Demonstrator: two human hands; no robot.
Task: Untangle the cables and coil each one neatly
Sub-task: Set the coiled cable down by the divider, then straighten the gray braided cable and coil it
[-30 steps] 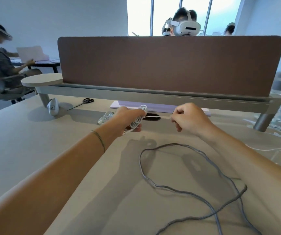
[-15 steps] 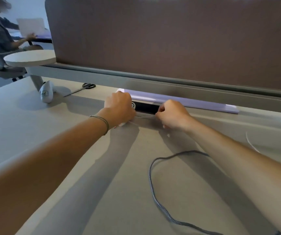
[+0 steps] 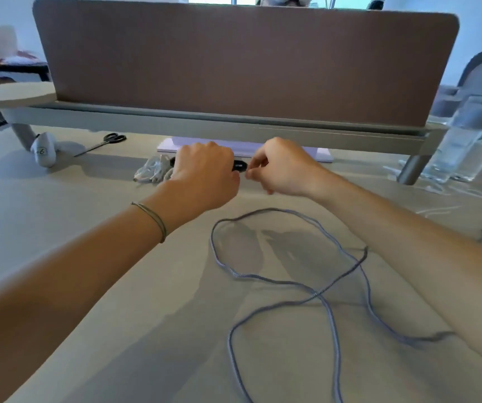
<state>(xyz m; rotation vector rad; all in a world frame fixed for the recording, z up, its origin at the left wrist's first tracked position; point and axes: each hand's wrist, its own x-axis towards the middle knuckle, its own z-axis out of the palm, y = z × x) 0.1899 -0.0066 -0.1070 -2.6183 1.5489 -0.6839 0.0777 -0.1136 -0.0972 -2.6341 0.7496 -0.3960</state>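
- nearest me, the grey braided cable [image 3: 277,282] sprawls loose on the desk [image 3: 59,216], between and under my forearms, loops crossing, uncoiled; it runs mostly toward me, with my right arm lying over it
- farther out, my left hand [image 3: 205,175] is curled knuckles-up; what it holds i cannot tell
- the white cable bundle [image 3: 154,170] lies just left of that hand
- my right hand [image 3: 280,170] pinches fingertips together close to the left; anything pinched is too thin to see

Both arms outstretched, left hand [image 3: 205,167] fisted knuckles-up, right hand [image 3: 280,167] curled, fingertips seemingly pinched.
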